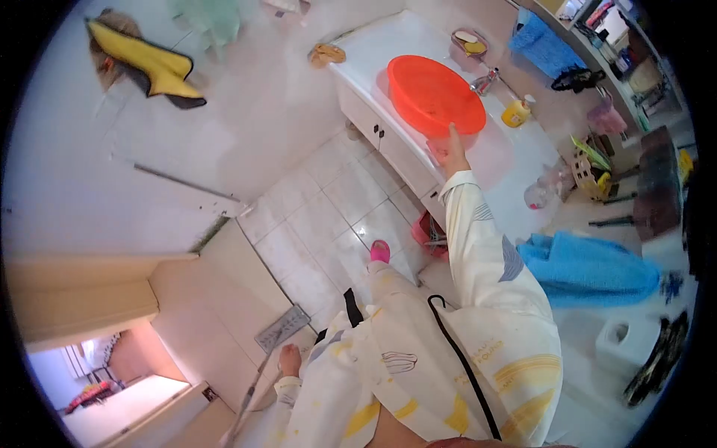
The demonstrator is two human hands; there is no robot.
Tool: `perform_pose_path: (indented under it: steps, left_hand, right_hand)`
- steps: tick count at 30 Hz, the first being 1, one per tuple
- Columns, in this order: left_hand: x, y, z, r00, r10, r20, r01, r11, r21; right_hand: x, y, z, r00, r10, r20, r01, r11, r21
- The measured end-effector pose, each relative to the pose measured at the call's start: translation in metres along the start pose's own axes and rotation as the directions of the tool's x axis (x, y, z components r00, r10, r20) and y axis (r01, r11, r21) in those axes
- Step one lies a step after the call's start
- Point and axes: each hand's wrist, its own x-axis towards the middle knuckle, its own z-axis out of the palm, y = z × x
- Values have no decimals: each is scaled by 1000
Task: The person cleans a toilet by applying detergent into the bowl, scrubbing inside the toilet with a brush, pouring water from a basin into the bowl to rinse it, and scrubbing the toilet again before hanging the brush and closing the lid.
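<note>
A large red-orange plastic basin (435, 93) rests over the sink on a white washbasin counter. My right hand (452, 154) is at its near rim, thumb up against the rim and the other fingers, partly hard to make out, along the outer wall below. My left hand (290, 361) hangs low with its fingers curled and nothing visible in them. Beside it are a flat grey mop head (282, 328) and its pole (249, 392), which seem apart from the hand.
By the basin are a chrome faucet (484, 81), a yellow pump bottle (517, 112) and a soap dish (469, 42). A blue towel (586, 269) lies at the right. Under the counter sits a pink-red container (430, 235). A yellow cloth (153, 63) hangs on the wall.
</note>
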Motion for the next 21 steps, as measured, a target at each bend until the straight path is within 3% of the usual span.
perform_pose_path:
  steps: [2, 4, 5, 6, 8, 9, 12, 14, 15, 17, 19, 20, 21]
  left_hand:
    - [21, -4, 2, 1000, -12, 1, 12, 1000, -15]
    - [43, -3, -3, 999, 32, 38, -40, 974, 224]
    - [64, -6, -4, 993, -40, 114, 5, 958, 287]
    - [83, -7, -8, 992, -28, 126, -11, 955, 298]
    - [128, -2, -21, 919, 305, 250, -330, 942, 65]
    - [154, 6, -29, 879, 381, 288, -393, 919, -17]
    - [250, 44, -54, 820, 430, 378, -389, 903, -183]
    - [324, 77, -75, 816, 396, 422, -342, 918, -201]
    - [362, 96, -88, 800, 411, 437, -376, 911, -169]
    - [436, 144, -113, 719, 509, 473, -582, 813, 9]
    - [511, 198, -138, 582, 637, 506, -799, 564, 209]
    - [524, 245, -149, 697, 526, 488, -702, 638, 315]
    - [540, 271, -154, 732, 526, 434, -675, 648, 354]
  right_hand:
    - [47, 3, 5, 963, 139, 230, -202, 940, 276]
    - [72, 3, 15, 953, 241, 182, -294, 876, 381]
    - [82, 3, 19, 930, 333, 155, -366, 797, 480]
    - [91, 9, 18, 935, 327, 141, -352, 794, 495]
    - [103, 23, 12, 986, 165, 22, -152, 836, 527]
    - [102, 23, 12, 989, 147, 2, -124, 831, 543]
    - [82, 27, 20, 975, 178, -135, -84, 853, 515]
    - [48, 27, 26, 982, 135, -134, -60, 887, 458]
    - [33, 33, 26, 996, -31, -85, 67, 882, 467]
    - [8, 38, 38, 967, 12, -255, 110, 881, 461]
    - [-24, 40, 48, 909, 61, -413, 140, 887, 441]
    - [-46, 46, 54, 922, 60, -382, 126, 887, 444]
    - [-69, 53, 59, 936, 59, -348, 109, 889, 445]
